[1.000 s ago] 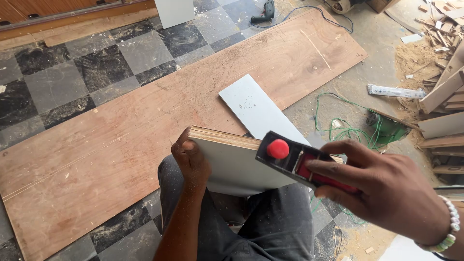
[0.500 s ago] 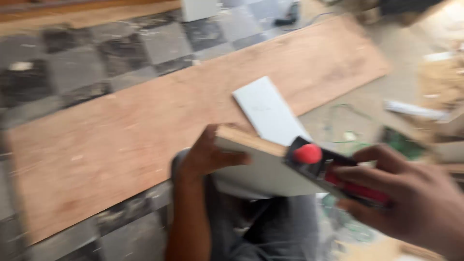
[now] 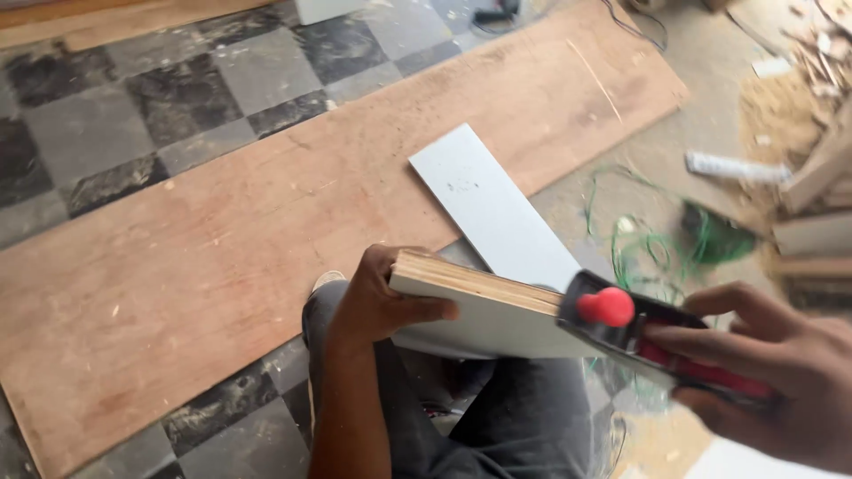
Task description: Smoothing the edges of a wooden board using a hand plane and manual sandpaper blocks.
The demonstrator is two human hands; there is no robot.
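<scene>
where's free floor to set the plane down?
Left hand grips the board; right hand holds the plane. Free: the plywood sheet left of the white panel, and the tiles beyond it. Crowded: right side, with green cord, sawdust and offcuts.

Single head-worn view, angled steeply down and forward over the lap. Close on both hands: left hand point(image 3: 377, 306), right hand point(image 3: 763, 372). Floor with plywood sheet point(image 3: 266, 231) beyond. No second view.
</scene>
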